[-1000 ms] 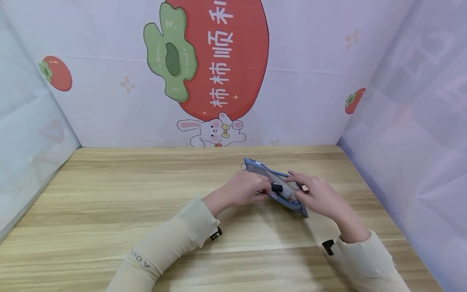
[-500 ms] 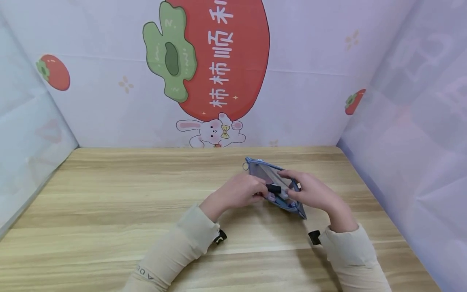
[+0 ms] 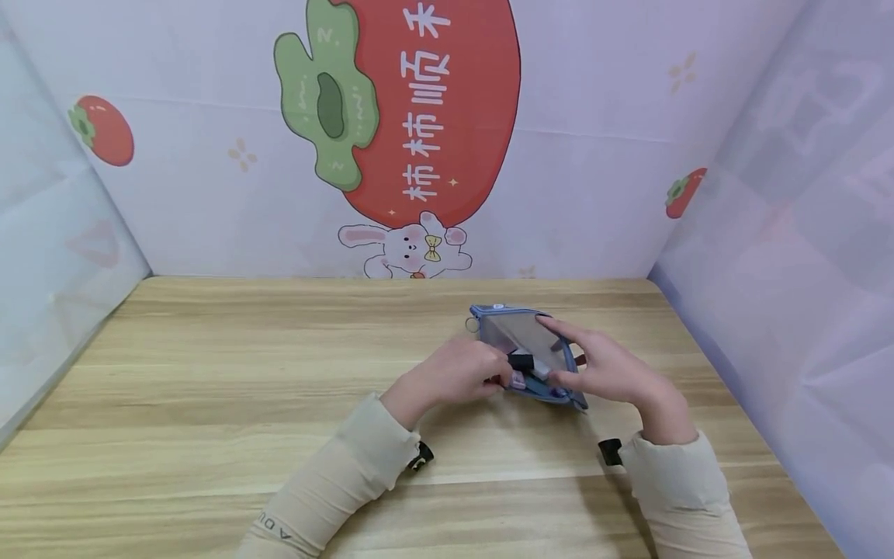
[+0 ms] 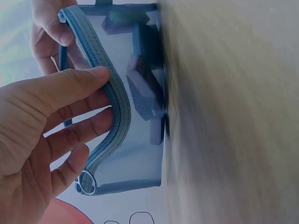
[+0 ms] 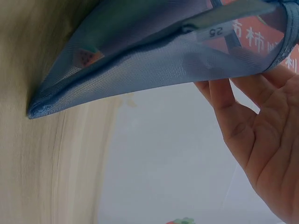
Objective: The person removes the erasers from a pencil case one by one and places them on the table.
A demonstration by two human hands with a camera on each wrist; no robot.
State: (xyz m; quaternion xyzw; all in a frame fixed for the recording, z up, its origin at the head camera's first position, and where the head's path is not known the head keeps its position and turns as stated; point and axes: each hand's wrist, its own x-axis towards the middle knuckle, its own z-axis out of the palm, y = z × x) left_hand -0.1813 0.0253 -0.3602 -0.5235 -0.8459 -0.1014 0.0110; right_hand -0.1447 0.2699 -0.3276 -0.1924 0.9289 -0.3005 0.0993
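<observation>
A blue mesh zip pouch (image 3: 527,326) stands on the table with its mouth spread apart. My left hand (image 3: 457,371) pinches the near zipper edge between thumb and fingers, seen closely in the left wrist view. On the other side, my right hand (image 3: 615,365) holds the right part of the rim, its fingers spread along the mesh. Inside the mouth shows a black-capped item (image 3: 520,362) beside a pale piece. Through the mesh, several small dark objects (image 4: 142,81) lie along the bottom. A metal ring (image 4: 86,182) hangs at one zipper end.
The wooden table (image 3: 244,349) is bounded by a printed back wall (image 3: 587,101) and white side sheets (image 3: 789,256). Black straps (image 3: 421,456) show at both cuffs. Inside the pouch, a small red-and-green patterned item (image 5: 86,57) shows through the mesh.
The pouch's mouth has spread wider, its far side now more upright. My right hand shifted a little left with the rim, while my left hand stayed at the near edge.
</observation>
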